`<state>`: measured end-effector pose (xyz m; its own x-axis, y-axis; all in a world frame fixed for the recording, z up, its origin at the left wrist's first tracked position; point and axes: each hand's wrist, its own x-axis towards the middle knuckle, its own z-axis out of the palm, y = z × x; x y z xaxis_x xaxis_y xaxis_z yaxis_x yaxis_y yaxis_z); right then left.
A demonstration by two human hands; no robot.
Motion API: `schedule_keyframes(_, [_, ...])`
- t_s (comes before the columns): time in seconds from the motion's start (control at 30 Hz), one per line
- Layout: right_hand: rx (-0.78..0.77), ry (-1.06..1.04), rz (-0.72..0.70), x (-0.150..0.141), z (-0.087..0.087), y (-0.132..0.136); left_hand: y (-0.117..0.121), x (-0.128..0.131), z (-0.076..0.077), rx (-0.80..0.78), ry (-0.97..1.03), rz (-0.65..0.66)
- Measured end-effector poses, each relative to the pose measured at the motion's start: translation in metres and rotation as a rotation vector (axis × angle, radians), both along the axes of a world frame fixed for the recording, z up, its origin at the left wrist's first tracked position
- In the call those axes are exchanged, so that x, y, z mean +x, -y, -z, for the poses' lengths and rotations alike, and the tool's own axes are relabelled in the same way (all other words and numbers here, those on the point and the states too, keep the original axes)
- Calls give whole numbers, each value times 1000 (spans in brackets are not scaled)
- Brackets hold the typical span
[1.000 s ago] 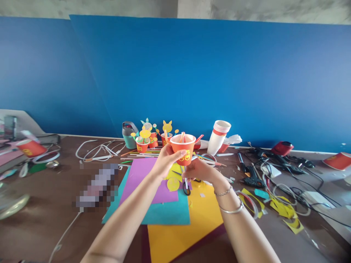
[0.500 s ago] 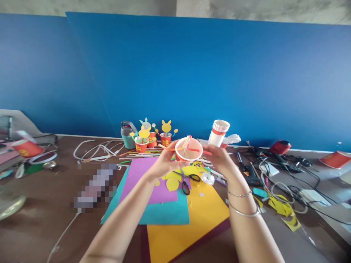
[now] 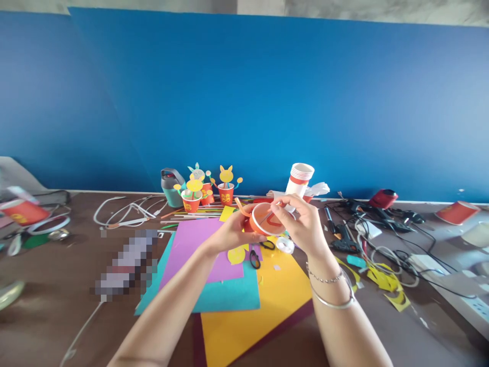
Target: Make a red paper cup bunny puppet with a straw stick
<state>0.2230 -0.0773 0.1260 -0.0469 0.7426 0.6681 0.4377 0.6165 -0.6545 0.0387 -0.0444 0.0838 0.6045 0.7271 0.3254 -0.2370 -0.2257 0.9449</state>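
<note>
My left hand (image 3: pixel 232 232) is closed around a short orange paper cup (image 3: pixel 263 219), tilted so its mouth faces me. Thin straws (image 3: pixel 242 207) stick out of the cup. My right hand (image 3: pixel 301 224) pinches at the cup's rim, its fingertips on a straw inside. Both hands hover above coloured sheets: purple (image 3: pixel 198 250), teal (image 3: pixel 229 295) and yellow (image 3: pixel 260 316). Black-handled scissors (image 3: pixel 255 257) and a yellow paper cut-out (image 3: pixel 237 254) lie just under the cup. A small tape roll (image 3: pixel 284 244) rests beside my right hand.
Finished cups with paper animal figures (image 3: pixel 208 188) stand at the back by a grey-green bottle (image 3: pixel 171 186). A stack of paper cups (image 3: pixel 300 179) leans nearby. Glue gun (image 3: pixel 342 237), cables (image 3: pixel 382 239) and yellow scraps (image 3: pixel 385 285) fill the right. White cords (image 3: pixel 126 211) lie left.
The cup has come down from upright at chest height and tipped toward me. My right hand rose from below the cup to its rim. The view shifted slightly right.
</note>
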Motion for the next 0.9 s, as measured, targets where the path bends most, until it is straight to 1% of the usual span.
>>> schedule_keyframes(0.2, [2, 37, 35, 4, -2, 2, 0, 3, 5, -44, 53, 13])
schedule_keyframes(0.33, [-23, 33, 0, 4, -2, 1, 1, 3, 5, -22, -22, 20])
schedule_keyframes(0.5, [-171, 22, -35, 7, 1, -1, 3, 3, 3, -34, -155, 71])
schedule_keyframes(0.6, [-248, 15, -62, 9, 0, 0, 3, 4, 3, -60, -178, 95])
schedule_keyframes(0.7, [-236, -97, -18, 12, -4, 2, 0, 4, 3, -88, -54, 64])
schedule_keyframes(0.8, [-227, -244, 58, 19, -8, 3, -4, 4, 1, -121, 97, -24])
schedule_keyframes(0.83, [-253, -264, 60, 21, -9, 2, -5, 4, 1, -131, 128, -63])
schedule_keyframes(0.9, [-347, -252, -13, 24, -7, 0, -7, 4, 1, -146, 164, -129])
